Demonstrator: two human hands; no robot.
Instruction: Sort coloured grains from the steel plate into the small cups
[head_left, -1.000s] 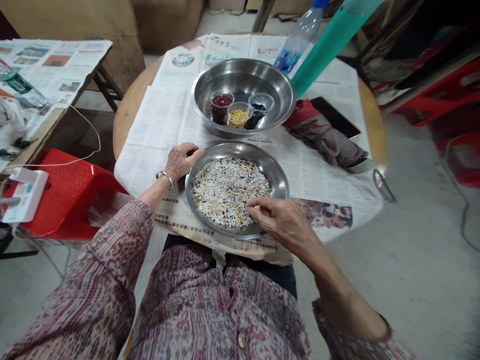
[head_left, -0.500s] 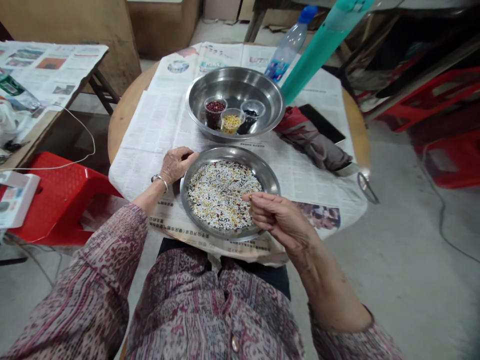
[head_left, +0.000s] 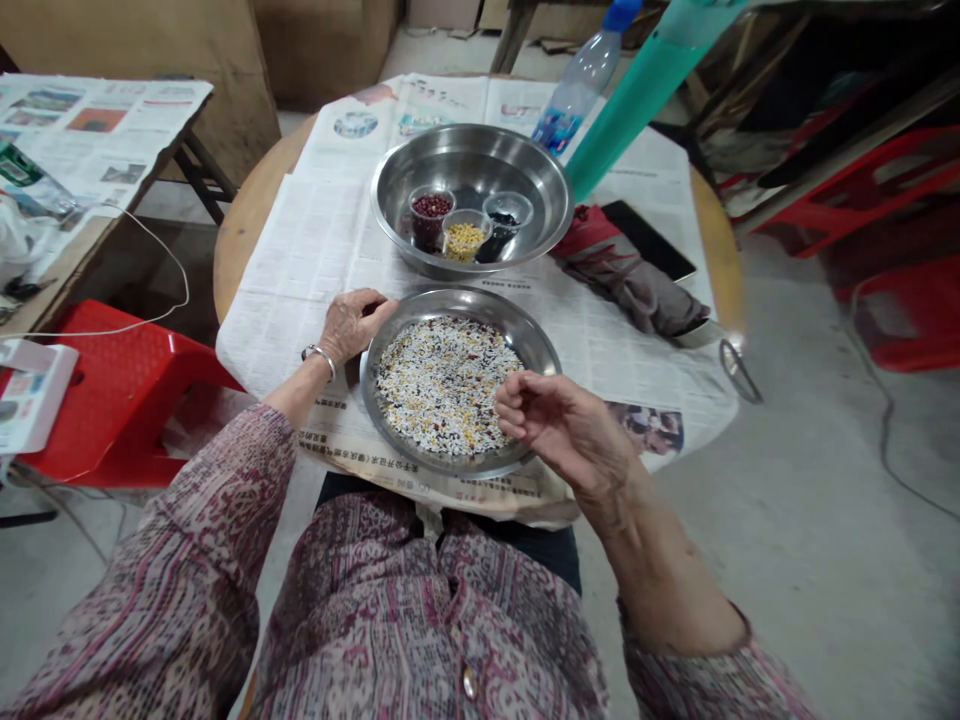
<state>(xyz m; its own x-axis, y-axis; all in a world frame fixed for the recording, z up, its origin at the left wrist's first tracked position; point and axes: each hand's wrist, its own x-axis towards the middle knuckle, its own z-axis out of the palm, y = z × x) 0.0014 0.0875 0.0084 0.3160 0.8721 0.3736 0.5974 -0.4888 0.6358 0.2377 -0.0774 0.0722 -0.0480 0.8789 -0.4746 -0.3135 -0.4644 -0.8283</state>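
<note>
A steel bowl (head_left: 541, 346) of mixed white, yellow, red and black grains (head_left: 442, 380) sits on newspaper at the near edge of a round table. My left hand (head_left: 352, 325), with a metal bangle on its wrist, curls over the bowl's left rim. My right hand (head_left: 559, 425) hovers over the bowl's near right side, palm turned up and fingers curled in; what it holds is hidden. Behind stands a larger steel bowl (head_left: 556, 195) holding three small clear cups: red beans (head_left: 431, 208), yellow grains (head_left: 465, 238) and black grains (head_left: 506, 215).
A plastic bottle (head_left: 574, 90) and a teal tube (head_left: 637, 90) stand at the back right. A folded red-grey cloth (head_left: 637, 280), a dark phone (head_left: 649, 240) and scissors (head_left: 739, 365) lie right of the bowls. A red stool (head_left: 127, 380) and a papered side table (head_left: 97, 130) are left.
My right hand has lifted off the grains with a pinch, then turned palm-up with its fingers curling in. My left hand stays on the rim.
</note>
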